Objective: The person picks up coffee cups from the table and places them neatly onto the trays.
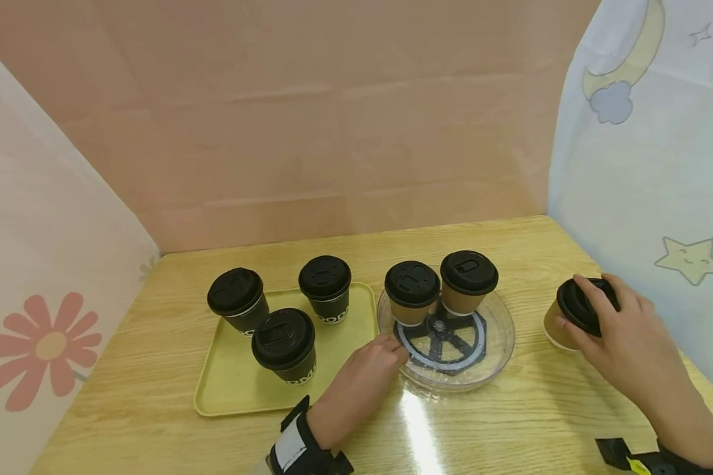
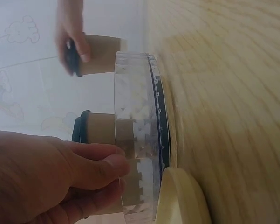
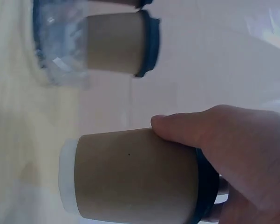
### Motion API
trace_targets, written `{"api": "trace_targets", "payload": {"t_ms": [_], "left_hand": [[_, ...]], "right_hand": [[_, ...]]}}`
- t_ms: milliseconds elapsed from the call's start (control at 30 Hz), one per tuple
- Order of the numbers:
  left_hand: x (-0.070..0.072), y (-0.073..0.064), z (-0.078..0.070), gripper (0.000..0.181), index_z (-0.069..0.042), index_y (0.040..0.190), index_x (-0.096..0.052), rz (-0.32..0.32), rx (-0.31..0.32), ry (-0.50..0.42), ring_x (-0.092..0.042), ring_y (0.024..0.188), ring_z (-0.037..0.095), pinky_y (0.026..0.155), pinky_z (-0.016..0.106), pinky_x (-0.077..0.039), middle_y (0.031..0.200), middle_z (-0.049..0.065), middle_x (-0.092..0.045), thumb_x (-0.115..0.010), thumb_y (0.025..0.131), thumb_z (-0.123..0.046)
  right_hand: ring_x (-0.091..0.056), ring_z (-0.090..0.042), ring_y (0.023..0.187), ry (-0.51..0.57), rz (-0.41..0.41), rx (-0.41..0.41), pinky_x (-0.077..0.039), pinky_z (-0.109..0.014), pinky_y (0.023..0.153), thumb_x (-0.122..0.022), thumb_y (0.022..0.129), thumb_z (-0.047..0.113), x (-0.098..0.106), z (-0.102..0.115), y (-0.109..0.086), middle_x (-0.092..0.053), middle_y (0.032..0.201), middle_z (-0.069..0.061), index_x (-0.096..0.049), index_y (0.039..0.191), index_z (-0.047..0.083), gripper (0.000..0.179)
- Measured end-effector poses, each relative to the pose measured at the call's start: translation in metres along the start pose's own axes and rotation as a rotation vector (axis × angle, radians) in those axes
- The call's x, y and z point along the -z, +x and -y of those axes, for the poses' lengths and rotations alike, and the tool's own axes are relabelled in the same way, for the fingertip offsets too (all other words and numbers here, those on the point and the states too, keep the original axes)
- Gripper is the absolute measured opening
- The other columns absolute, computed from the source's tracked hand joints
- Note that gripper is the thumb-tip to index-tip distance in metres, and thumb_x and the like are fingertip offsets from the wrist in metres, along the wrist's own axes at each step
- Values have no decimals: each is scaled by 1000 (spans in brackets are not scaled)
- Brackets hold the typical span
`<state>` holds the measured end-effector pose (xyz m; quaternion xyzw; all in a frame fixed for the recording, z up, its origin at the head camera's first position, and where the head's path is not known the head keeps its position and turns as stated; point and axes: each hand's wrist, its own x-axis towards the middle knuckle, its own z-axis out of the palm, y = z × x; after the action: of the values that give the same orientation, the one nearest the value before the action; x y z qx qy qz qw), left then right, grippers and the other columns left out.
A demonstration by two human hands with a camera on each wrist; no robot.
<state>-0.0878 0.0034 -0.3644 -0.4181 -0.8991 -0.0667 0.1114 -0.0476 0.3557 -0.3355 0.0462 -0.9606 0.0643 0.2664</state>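
Note:
My right hand (image 1: 630, 330) grips a brown paper cup (image 3: 135, 175) around its black lid (image 1: 579, 307), at the table's right side. In the left wrist view the cup's base seems a little above the tabletop. With thumb and fingers my left hand (image 1: 365, 369) pinches the near-left rim of a clear round turntable tray (image 1: 499, 359). Two brown cups with black lids stand on this tray at its far side, a left one (image 1: 410, 313) and a right one (image 1: 460, 302). A dark wheel-shaped base (image 1: 436, 346) shows through the clear plastic.
Left of the turntable lies a yellow tray (image 1: 226, 396), its edge close to my left hand. On it stand three black lidded cups: back left (image 1: 249, 316), back right (image 1: 331, 307) and front (image 1: 297, 369). Fabric walls (image 1: 344, 132) enclose the wooden table (image 1: 481, 435).

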Motion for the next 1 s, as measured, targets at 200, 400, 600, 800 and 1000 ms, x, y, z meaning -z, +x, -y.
{"api": "trace_targets", "payload": {"t_ms": [200,400,600,800,1000], "left_hand": [[0,1,1,21,-14,96,-74,10,7,-2,-62,92,5,76,12,-53,93,-4,-69,-65,87,3],[-1,0,2,21,-14,96,-74,9,12,-2,-62,90,5,74,12,-52,92,-4,-69,-65,86,3],[-1,-2,2,22,-14,95,-74,-2,14,5,-61,89,6,72,12,-52,92,-3,-68,-67,85,4],[-1,-2,1,21,-13,93,-74,-11,18,-6,-61,89,6,70,12,-52,92,-3,-68,-67,85,5],[-1,-1,0,19,-13,94,-73,-4,14,8,-60,89,6,71,11,-52,92,-3,-68,-66,86,3]], "right_hand": [[-48,-63,93,65,-134,72,-39,-70,76,-69,85,50,28,35,10,-51,125,-36,-55,135,8,66],[-52,-55,96,99,-160,169,-42,-63,79,-32,90,76,44,76,18,-55,124,-32,-60,132,11,82],[-54,-48,105,140,-78,219,-45,-60,82,-56,87,67,38,102,20,-54,132,-25,-57,136,18,69],[-57,-46,106,135,-12,262,-49,-60,83,-76,78,50,17,115,21,-55,133,-23,-56,137,18,70],[-58,-42,107,138,21,289,-49,-57,86,-82,72,42,-2,121,21,-55,132,-22,-54,139,20,77]]}}
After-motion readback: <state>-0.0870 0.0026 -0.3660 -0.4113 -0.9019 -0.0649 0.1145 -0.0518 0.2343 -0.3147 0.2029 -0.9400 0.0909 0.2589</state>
